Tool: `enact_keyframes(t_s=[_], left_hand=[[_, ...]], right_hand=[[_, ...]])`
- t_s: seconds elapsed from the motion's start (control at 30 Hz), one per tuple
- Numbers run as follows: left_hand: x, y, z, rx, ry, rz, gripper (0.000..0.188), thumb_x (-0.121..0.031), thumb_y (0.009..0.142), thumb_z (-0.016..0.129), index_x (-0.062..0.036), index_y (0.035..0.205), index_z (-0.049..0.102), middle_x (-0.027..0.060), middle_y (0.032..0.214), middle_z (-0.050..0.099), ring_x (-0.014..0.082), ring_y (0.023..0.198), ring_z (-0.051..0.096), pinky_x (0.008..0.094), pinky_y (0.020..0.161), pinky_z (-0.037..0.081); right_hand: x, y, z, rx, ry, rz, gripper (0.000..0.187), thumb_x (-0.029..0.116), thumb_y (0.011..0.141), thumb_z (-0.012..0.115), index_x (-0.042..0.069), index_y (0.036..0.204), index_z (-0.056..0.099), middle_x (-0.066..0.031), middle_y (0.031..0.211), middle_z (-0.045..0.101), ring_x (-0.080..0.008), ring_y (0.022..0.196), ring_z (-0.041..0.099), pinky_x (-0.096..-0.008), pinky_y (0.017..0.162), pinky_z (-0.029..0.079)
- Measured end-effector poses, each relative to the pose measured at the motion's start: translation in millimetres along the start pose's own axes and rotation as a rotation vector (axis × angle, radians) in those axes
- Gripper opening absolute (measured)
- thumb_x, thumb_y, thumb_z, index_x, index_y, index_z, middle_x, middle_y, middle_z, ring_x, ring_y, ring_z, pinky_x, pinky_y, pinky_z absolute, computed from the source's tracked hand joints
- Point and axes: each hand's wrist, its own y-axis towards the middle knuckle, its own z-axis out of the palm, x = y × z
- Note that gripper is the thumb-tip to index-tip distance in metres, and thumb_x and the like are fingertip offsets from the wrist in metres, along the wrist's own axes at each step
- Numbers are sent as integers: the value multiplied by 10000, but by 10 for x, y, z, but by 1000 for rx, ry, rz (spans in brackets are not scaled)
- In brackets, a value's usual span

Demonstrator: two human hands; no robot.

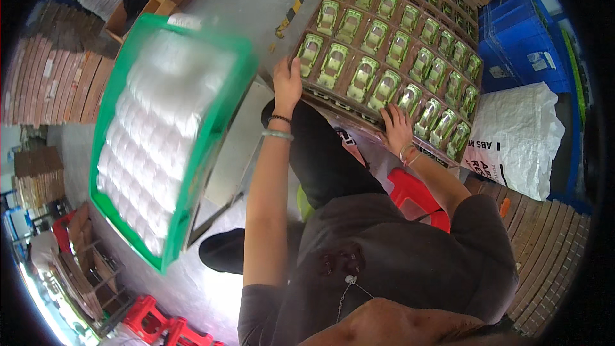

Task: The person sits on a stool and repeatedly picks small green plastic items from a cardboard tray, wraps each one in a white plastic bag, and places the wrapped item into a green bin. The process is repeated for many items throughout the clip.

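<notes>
A large brown tray (349, 88) with rows of green toy car bodies (362, 77) lies in front of me, to the right. My left hand (287, 80) is closed on its left near corner, with the thumb toward the cars. At the tray's near edge, my right hand (397, 127) grips the rim, its fingers over the top beside the closest row. The undersides of both hands are hidden. Beneath this tray, edges of more layers show.
To my left stands a green crate (170, 253) of white wrapped bundles (157, 128), partly blurred. Blue bins (522, 45) and a white sack (519, 134) are at right. A red stool (413, 195) sits beside my legs. Brown boards (544, 250) are stacked at the lower right.
</notes>
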Motion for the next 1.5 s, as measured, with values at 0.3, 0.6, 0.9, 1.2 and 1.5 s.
enact_keyframes(t_s=[0.3, 0.6, 0.9, 1.2, 1.5], left_hand=[[529, 1011, 368, 308, 287, -473, 826, -626, 905, 295, 129, 1047, 599, 339, 1114, 562, 462, 1060, 530, 487, 926, 401], [344, 1214, 407, 471, 199, -945, 905, -713, 855, 273, 88, 1132, 590, 287, 1187, 560, 410, 1144, 510, 470, 962, 385], [525, 800, 387, 340, 290, -792, 911, -740, 843, 240, 20, 1269, 507, 278, 1212, 544, 417, 1152, 500, 492, 978, 372], [364, 111, 256, 117, -3, -790, 727, -565, 894, 395, 11, 1337, 416, 248, 1280, 501, 402, 1162, 485, 468, 978, 365], [784, -980, 465, -290, -1376, -1187, 817, -619, 867, 386, -107, 1471, 185, 168, 1474, 248, 368, 1298, 324, 575, 1005, 292]], right_hand=[[-24, 25, 120, 197, -11, 42, 574, 350, 831, 606, 128, 1318, 401, -172, 1447, 278, -343, 1356, 243, -560, 1069, 244], [-35, 0, 144, 338, -14, 83, 601, 369, 804, 609, 148, 1327, 412, -181, 1481, 237, -344, 1383, 203, -583, 1075, 199], [227, 879, -623, -84, 397, 83, 341, 157, 771, 659, 95, 1092, 561, -199, 1313, 405, -399, 1232, 371, -534, 1009, 290], [1752, 3486, -188, 558, -135, -571, 322, 193, 898, 495, 79, 1181, 597, -139, 1296, 512, -357, 1304, 349, -497, 1096, 239], [1899, 3465, 226, 847, -380, -465, 509, 302, 919, 470, 26, 1344, 430, -162, 1381, 432, -334, 1308, 350, -499, 1101, 236]])
